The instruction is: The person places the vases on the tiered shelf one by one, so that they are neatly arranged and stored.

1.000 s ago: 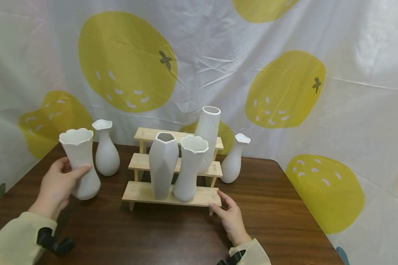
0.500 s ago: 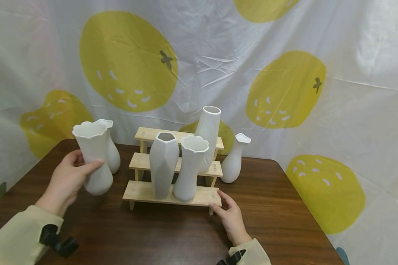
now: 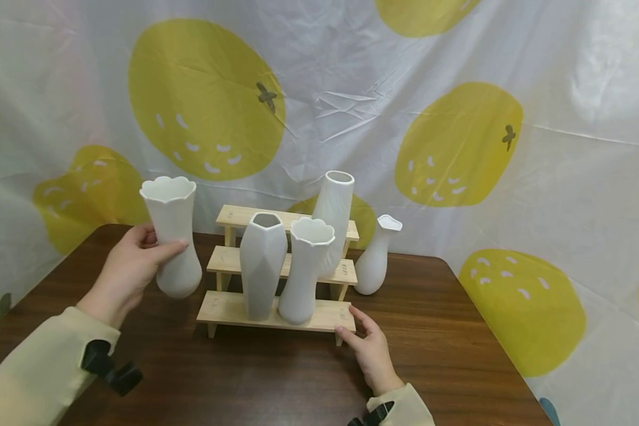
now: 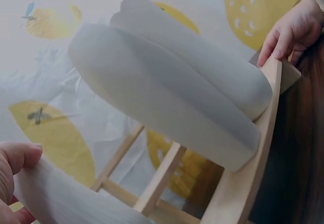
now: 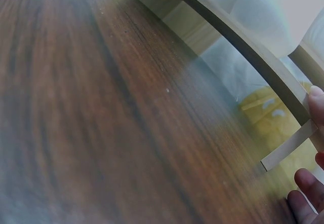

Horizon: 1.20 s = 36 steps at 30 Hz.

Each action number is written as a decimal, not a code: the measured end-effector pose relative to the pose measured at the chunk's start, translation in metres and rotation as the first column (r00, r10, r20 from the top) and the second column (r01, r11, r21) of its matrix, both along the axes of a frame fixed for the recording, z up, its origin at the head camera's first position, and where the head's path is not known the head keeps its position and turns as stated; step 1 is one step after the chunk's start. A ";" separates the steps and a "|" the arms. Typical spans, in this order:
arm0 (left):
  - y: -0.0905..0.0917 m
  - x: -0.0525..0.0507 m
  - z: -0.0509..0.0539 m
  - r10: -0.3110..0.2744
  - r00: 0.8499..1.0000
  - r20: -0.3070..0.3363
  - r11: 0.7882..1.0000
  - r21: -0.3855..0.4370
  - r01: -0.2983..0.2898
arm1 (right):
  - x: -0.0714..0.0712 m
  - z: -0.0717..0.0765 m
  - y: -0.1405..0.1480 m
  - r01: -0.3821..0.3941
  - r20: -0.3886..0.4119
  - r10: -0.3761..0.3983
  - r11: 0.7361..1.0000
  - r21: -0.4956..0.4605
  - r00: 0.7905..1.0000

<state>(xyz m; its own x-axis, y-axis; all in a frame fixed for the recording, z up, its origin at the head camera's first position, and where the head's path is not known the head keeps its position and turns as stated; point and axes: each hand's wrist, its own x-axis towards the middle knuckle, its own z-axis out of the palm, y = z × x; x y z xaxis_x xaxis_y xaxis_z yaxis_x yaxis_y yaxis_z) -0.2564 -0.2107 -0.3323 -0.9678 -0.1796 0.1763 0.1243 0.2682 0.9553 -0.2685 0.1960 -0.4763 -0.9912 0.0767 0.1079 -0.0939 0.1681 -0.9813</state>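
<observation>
Over the left side of the bench (image 3: 277, 387): a person's left hand (image 3: 126, 267) grips a white scalloped vase (image 3: 174, 222) round its waist, holding it roughly upright and seemingly clear of the wood.
Just changed: over the last second this vase has risen and come right, nearer the wooden stand (image 3: 218, 306); a slender vase that showed behind it is now hidden.
Meaning for the work: the vase touches no step, so it appears to be in mid-carry beside the stand's left end.
Right hand (image 3: 371, 350): unmoved, well apart from the left, pinching the near right corner of the lowest step as if steadying it.
Lowest step: a faceted vase (image 3: 262, 269) on the left, a second scalloped vase (image 3: 305, 275) just beside it.
Farther back: a tall round-mouthed vase (image 3: 336, 204) at the right, seemingly on the middle step.
Right of the stand: a flared-neck vase (image 3: 371, 267) on the bench.
Backdrop: pale cloth (image 3: 341, 71) printed with large yellow fruit.
</observation>
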 end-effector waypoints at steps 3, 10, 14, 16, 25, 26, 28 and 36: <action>0.006 -0.003 0.007 -0.022 1.000 0.000 0.999 0.027 0.021 | 0.000 0.000 0.000 -0.004 -0.007 0.004 1.000 0.007 1.000; 0.016 -0.010 0.022 -0.045 0.999 0.000 0.999 0.028 0.045 | 0.000 0.000 0.000 0.000 -0.013 0.000 1.000 0.015 1.000; 0.017 -0.014 0.027 -0.037 0.999 -0.001 0.999 0.011 0.037 | 0.000 0.000 -0.001 -0.004 -0.026 0.004 1.000 0.017 1.000; 0.017 -0.016 0.029 -0.038 0.999 -0.004 0.999 0.012 0.038 | 0.000 -0.001 -0.001 -0.006 -0.031 0.007 1.000 0.022 0.999; 0.025 -0.023 0.039 -0.057 0.998 0.006 0.998 0.024 0.056 | 0.000 0.000 0.001 -0.001 -0.020 0.002 1.000 0.024 1.000; 0.026 -0.024 0.040 -0.055 0.998 0.005 0.998 0.026 0.055 | 0.000 -0.001 0.001 -0.001 -0.018 0.002 1.000 0.025 1.000; 0.029 -0.026 0.042 -0.054 0.999 0.001 0.998 0.033 0.054 | 0.000 -0.001 0.001 -0.002 -0.019 0.002 1.000 0.029 1.000; 0.040 -0.037 0.045 -0.087 0.996 -0.002 0.993 0.074 0.087 | 0.000 0.000 0.000 0.003 -0.016 -0.003 1.000 0.017 1.000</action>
